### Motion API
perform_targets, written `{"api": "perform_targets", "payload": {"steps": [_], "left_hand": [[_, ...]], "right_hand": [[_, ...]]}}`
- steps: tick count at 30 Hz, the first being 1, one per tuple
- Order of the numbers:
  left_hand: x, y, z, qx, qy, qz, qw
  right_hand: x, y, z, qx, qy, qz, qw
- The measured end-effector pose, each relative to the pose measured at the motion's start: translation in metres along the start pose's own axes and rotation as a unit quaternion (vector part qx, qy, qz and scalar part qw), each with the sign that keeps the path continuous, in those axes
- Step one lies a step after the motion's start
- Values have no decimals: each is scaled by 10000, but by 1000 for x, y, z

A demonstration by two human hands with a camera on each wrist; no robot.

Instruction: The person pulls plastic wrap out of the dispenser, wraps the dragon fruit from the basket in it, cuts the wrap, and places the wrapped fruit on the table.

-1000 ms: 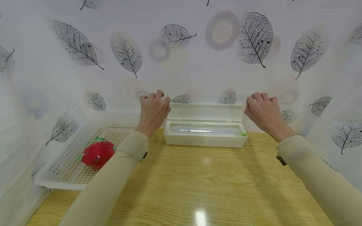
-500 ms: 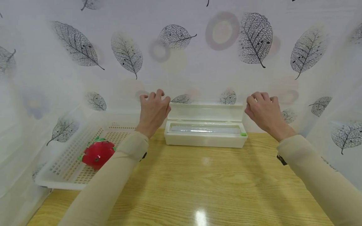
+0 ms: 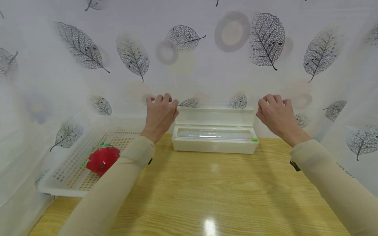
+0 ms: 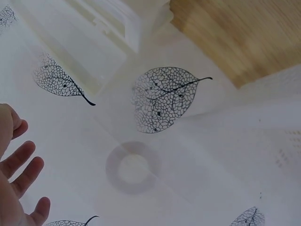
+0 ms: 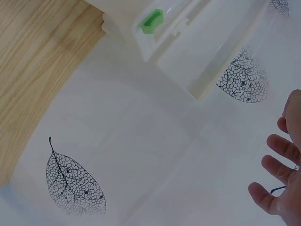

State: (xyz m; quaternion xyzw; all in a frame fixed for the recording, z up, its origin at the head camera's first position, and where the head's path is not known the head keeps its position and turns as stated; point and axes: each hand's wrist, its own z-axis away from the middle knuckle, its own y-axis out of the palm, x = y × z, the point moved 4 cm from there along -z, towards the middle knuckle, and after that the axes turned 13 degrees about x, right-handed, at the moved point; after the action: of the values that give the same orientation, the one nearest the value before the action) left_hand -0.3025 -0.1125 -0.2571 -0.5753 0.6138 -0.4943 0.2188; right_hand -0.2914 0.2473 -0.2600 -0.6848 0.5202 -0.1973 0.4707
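A long white box (image 3: 215, 146) stands at the table's back edge with its lid (image 3: 215, 117) raised. Inside lies a clear, shiny roll that looks like cling film (image 3: 212, 134), and a small green piece (image 3: 254, 139) sits at the right end of the rim. My left hand (image 3: 160, 114) hangs in the air by the lid's left end, fingers loosely bent. On the other side, my right hand (image 3: 277, 114) hovers by the lid's right end in a similar bend. Nothing shows in either hand; the wrist views show several fingers of each hand apart.
To the left a white perforated basket (image 3: 60, 188) holds a red strawberry-shaped item (image 3: 103, 160) with green parts, partly behind my left sleeve. A white leaf-printed sheet (image 3: 206, 75) hangs behind the wooden table (image 3: 212, 190) and along its sides.
Both hands stay almost in place, the right one drifting very slightly to the right. Box and basket look the same.
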Motion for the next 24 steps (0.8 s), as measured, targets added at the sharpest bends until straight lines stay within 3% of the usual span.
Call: {"api": "perform_targets", "payload": {"steps": [8,24], "left_hand": [[1,-4,-1,124,120,-44,9998],[4,-9,-2,24,211,-241,9995]], "right_hand": [[0,-2,-2,-86,-6,38,10000],[0,-7,-3,-285,-113,158,9994]]}}
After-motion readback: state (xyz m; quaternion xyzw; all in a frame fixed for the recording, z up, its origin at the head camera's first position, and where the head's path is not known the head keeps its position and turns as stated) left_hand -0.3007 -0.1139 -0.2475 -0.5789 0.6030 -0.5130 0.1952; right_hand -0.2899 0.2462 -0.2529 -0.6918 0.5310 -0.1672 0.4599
